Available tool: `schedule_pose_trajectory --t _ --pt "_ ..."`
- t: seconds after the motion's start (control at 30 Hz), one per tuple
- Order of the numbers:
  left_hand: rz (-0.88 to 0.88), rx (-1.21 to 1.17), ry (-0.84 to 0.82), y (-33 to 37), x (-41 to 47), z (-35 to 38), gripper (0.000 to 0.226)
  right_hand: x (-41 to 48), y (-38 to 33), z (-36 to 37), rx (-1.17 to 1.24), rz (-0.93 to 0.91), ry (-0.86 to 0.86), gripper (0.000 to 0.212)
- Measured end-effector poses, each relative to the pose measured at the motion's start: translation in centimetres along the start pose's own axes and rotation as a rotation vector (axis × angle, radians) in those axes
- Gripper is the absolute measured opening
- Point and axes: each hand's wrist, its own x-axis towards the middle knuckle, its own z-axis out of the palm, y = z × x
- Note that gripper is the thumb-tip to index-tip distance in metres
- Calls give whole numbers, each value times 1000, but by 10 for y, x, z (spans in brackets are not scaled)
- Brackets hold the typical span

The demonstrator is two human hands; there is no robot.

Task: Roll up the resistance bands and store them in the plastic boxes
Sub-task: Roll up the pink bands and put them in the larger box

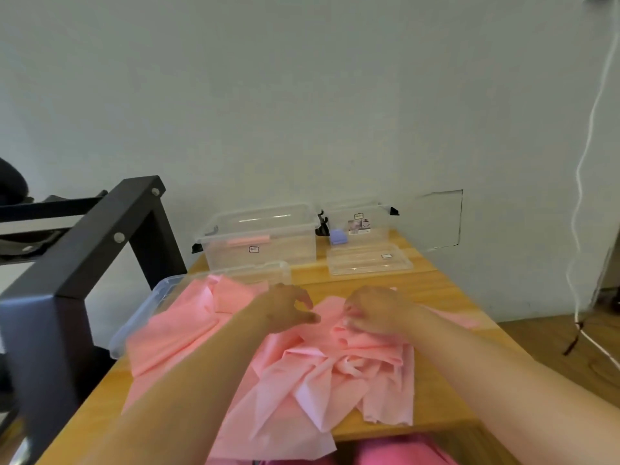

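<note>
A long pink resistance band (302, 374) lies crumpled across the wooden table (436, 290), one end hanging over the front edge. My right hand (375, 310) pinches a fold of the band near its far end. My left hand (288, 307) hovers just left of it, fingers curled and apart, holding nothing. Two clear plastic boxes stand at the back: the left box (261, 239) holds a rolled pink band (248, 241), the right box (359, 223) holds a rolled purple band (337, 237).
A clear lid (369, 260) lies in front of the right box. Another lid (147, 310) sits at the table's left edge under the band. A black metal frame (100, 250) stands to the left. A white cable (583, 162) hangs at the right wall.
</note>
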Motion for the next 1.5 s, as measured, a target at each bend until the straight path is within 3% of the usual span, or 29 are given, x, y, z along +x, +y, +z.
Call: schedule_pose_trajectory --t 0.13,0.33,0.5,0.6,0.8,0.93,1.03,1.1,1.23,1.5 --pt "10 -74 -23 10 3 25 30 0 4 16 59 -5 4 28" --pt "-31 -156 69 20 20 50 24 7 9 26 127 -53 105 11" --pt "-20 -273 172 22 32 46 16 19 8 3 84 -53 206 14" --pt "2 -369 236 23 38 13 8 29 10 -28 152 -41 299 15" --pt "68 -526 364 43 43 -101 15 50 5 -123 423 -77 540 15" --pt "117 -527 477 56 38 -175 25 60 -4 -193 464 -112 653 5" --pt "118 -527 505 59 26 -212 15 59 -17 -232 531 -137 723 11" --pt "79 -553 451 52 16 -217 14 55 -28 -237 557 -169 694 19" --pt "-69 -541 241 22 -2 -182 18 41 -37 -198 621 -159 411 30" --pt "-189 -334 -55 -6 -6 -95 15 30 -20 -120 497 -47 171 27"
